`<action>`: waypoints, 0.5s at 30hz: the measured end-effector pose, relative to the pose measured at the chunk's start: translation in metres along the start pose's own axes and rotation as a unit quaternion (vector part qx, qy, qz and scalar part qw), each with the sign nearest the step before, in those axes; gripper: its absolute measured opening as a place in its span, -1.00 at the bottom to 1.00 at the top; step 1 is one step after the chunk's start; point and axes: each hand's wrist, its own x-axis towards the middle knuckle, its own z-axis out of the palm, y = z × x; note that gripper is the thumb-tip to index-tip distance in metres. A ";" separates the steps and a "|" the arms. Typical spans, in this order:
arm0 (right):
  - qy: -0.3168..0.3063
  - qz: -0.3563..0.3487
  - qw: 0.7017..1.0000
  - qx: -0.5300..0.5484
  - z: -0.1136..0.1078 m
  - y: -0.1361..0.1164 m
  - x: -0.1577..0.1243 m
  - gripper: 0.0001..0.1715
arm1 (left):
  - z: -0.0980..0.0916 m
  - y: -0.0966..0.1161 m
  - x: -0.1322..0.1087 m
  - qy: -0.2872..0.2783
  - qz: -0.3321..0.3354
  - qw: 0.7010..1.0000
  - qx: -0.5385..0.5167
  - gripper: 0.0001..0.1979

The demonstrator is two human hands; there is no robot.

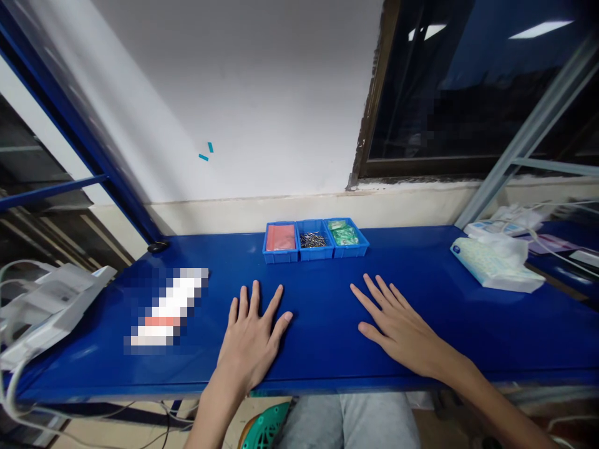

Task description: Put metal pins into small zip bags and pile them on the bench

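Observation:
Palm down on the blue tabletop, my left hand has its fingers spread and holds nothing. To its right, my right hand also lies flat with fingers apart and nothing in them. Beyond both hands, three small blue bins stand side by side near the wall. Pinkish-red flat pieces fill the left bin. Many small dark metal pieces, perhaps screws, lie in the middle one. The right bin holds green printed packets. Neither hand touches the bins.
Left of my left hand lies a pixelated white item. A white device with cables sits at the left edge. At the right are a tissue pack and more cabled white equipment. Metal posts rise at both sides.

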 end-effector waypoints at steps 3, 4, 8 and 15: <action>-0.003 0.007 1.000 -0.004 0.001 0.000 0.000 -0.24 | 0.001 0.000 0.000 0.006 0.003 1.000 0.007 -0.41; -0.005 0.011 1.000 -0.006 0.001 0.000 0.000 -0.25 | 0.001 0.000 0.000 0.004 0.005 1.000 0.010 -0.41; -0.019 0.025 0.999 -0.007 0.000 -0.002 0.002 -0.27 | 0.000 0.000 0.000 0.002 0.008 1.000 0.015 -0.41; -0.006 0.024 1.000 0.001 0.004 0.000 0.002 -0.27 | -0.001 0.002 0.001 0.004 0.005 1.000 0.016 -0.37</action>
